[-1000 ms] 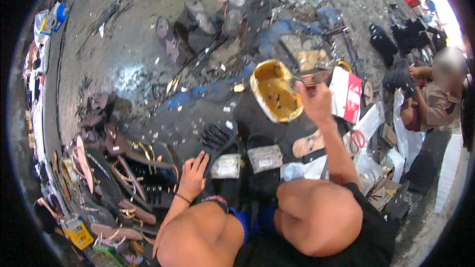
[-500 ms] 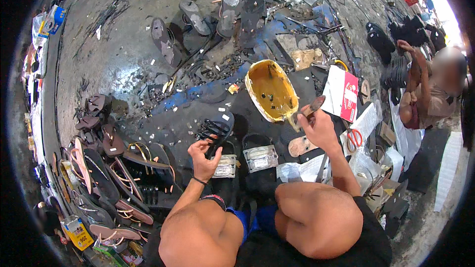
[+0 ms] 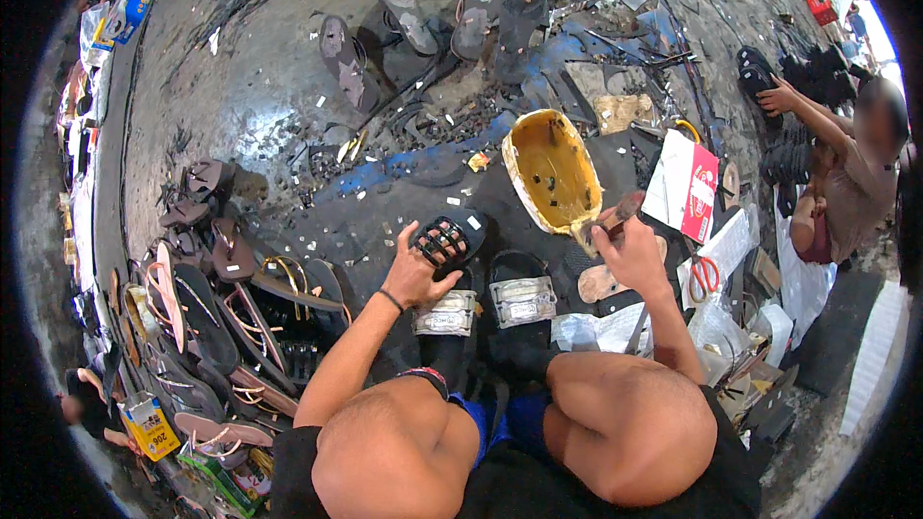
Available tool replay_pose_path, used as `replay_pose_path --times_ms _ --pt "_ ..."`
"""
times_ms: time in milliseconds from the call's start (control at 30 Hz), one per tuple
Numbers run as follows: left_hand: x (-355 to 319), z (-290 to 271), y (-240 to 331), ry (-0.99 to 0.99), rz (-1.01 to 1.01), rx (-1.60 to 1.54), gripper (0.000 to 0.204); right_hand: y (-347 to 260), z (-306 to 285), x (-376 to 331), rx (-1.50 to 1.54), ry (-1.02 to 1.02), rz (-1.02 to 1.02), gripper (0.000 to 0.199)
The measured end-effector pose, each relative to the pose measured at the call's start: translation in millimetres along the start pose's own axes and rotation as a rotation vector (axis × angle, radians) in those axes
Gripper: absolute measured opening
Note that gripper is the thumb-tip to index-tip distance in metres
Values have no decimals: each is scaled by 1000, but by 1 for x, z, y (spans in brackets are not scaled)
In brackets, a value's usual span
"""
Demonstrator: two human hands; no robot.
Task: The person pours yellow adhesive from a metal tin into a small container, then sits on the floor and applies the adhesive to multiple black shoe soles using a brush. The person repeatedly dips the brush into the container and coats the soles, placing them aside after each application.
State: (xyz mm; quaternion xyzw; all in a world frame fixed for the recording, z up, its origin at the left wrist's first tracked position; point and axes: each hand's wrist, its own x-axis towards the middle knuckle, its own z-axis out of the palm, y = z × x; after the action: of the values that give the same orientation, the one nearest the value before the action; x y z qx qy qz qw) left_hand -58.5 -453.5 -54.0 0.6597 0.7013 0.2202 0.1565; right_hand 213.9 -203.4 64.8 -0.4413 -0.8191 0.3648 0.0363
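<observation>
Compared with half a second earlier, the left hand (image 3: 415,277) has its fingers further in beneath the straps of the black sandal (image 3: 466,241); the co-worker at right now reaches a hand to dark footwear (image 3: 757,77). The sandal sits at the left fingertips, its straps across the fingers, thumb below. The right hand (image 3: 632,258) pinches the brush (image 3: 627,207), bristles by the near rim of the yellow-lined tub (image 3: 513,176), right of the sandal.
</observation>
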Motion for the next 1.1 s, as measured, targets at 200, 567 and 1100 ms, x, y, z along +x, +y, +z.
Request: replay_pose_path --times_ms 200,567,1100 --pt "32 -20 3 322 -550 -1096 50 -62 -12 23 870 -129 98 30" --pt "103 -135 83 567 -529 -2041 68 -178 38 85 595 208 -632 24" --pt "97 -146 76 1334 -682 -1256 56 -191 67 57 630 261 -608 23"
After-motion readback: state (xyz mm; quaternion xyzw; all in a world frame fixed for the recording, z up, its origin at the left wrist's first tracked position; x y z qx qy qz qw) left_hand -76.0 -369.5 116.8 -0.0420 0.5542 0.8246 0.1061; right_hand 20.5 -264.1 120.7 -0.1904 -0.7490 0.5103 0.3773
